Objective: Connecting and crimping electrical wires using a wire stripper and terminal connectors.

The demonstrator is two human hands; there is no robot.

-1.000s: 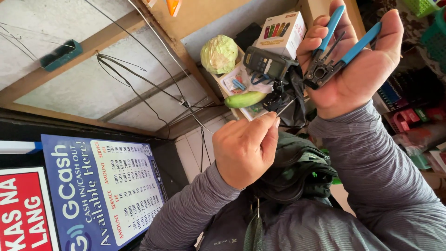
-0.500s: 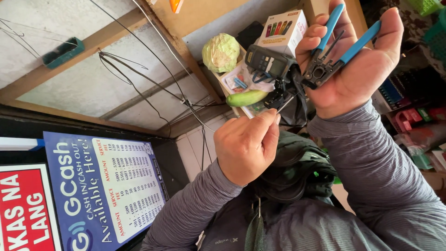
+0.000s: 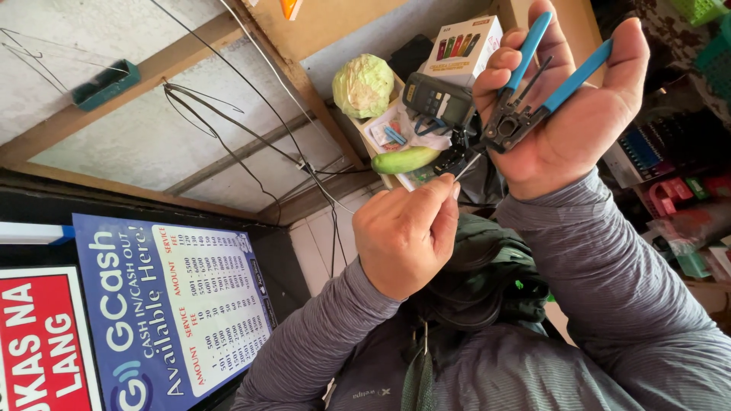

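Barely anything has shifted: my right hand (image 3: 563,114) still grips the blue crimper (image 3: 533,95), my left hand (image 3: 407,232) pinches what looks like a thin wire (image 3: 468,165).

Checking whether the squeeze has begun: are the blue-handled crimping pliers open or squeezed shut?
Open. The crimping pliers lie in the right hand with their two blue handles spread apart in a V, daylight between them.
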